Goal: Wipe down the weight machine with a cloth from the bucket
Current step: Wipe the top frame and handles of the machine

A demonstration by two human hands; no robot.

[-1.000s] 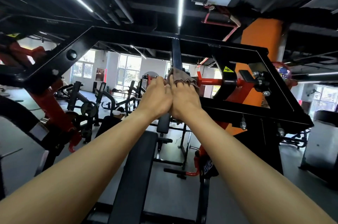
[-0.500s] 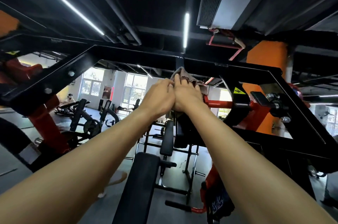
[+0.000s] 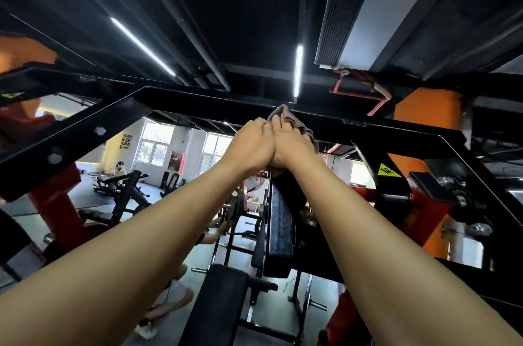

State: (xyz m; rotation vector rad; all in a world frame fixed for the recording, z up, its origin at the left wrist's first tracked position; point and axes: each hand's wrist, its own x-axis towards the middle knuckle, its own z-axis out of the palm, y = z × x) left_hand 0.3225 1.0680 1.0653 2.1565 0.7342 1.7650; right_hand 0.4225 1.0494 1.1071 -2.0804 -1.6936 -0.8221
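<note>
A grey-brown cloth (image 3: 285, 115) is bunched against the black upright post (image 3: 278, 221) of the weight machine, just under the top cross beam (image 3: 198, 103). My right hand (image 3: 293, 144) grips the cloth around the post. My left hand (image 3: 252, 144) is pressed against the right one, its fingers curled over the same cloth. Most of the cloth is hidden behind both hands. No bucket is in view.
The machine's black frame (image 3: 56, 144) runs left and right overhead, with red pivot arms (image 3: 418, 204) on the right and a red support (image 3: 60, 204) on the left. A black padded bench (image 3: 218, 300) lies below my arms. Other gym machines and a person (image 3: 120, 169) stand farther back.
Both hands have slid the cloth up the upright post to just beneath the top cross beam. My view has tilted upward toward the ceiling.
</note>
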